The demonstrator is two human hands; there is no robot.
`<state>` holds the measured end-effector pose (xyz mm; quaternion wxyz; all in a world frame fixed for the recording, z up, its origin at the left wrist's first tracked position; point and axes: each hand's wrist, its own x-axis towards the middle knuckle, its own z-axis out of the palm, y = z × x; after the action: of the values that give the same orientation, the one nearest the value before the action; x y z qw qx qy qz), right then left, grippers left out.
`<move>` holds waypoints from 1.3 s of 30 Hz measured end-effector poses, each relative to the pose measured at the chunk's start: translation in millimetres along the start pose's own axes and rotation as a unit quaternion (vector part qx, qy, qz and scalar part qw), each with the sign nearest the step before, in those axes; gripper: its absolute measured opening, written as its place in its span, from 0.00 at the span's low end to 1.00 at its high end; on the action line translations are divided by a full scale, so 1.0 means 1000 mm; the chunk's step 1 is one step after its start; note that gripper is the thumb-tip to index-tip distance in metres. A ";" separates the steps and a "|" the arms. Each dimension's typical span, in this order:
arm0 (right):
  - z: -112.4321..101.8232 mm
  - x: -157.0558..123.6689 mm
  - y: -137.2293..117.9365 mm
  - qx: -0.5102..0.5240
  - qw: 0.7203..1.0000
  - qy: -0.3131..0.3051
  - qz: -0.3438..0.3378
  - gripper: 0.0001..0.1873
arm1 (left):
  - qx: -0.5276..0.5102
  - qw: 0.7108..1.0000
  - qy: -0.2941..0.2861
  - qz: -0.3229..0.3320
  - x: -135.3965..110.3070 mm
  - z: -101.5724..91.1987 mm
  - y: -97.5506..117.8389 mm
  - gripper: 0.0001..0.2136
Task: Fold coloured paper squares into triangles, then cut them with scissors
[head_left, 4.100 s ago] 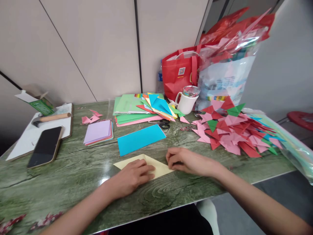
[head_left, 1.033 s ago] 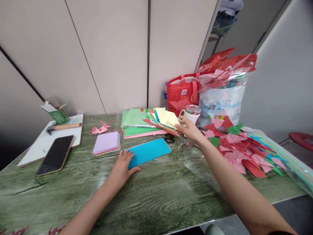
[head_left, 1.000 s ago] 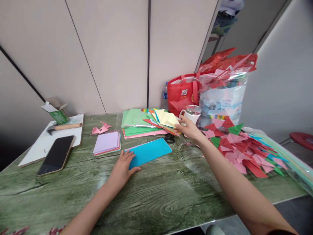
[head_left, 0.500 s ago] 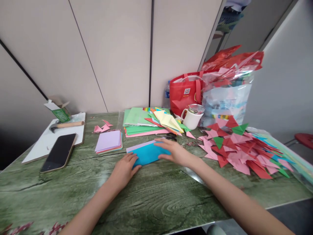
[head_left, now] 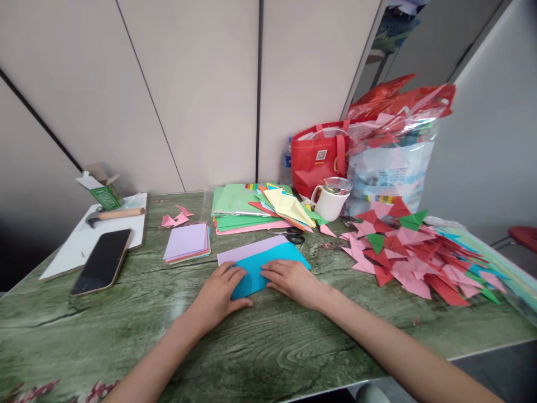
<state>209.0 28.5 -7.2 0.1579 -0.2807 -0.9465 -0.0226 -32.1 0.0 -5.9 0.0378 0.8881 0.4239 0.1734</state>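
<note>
Sheet of blue paper (head_left: 255,271) lies centre-near on the table (head_left: 277,347), partly over a lilac sheet (head_left: 251,249). We've left hand (head_left: 218,291) on the blue's left end, thumb spread from fingers; right hand (head_left: 293,280) flat on top, fingers together. Scissors (head_left: 296,239) just beyond.

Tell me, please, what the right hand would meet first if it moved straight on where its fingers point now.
Sliding over the blue sheet, the right hand would probably meet the left hand first.
</note>
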 end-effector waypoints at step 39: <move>-0.018 -0.061 -0.042 0.052 0.994 -0.026 0.088 0.13 | -0.111 0.982 -0.098 -0.114 0.003 -0.022 0.025 0.25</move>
<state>240.1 -41.3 -7.4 0.1484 -0.3548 -0.9218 0.0478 -19.1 -15.2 20.8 0.1966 0.8370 0.4948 0.1262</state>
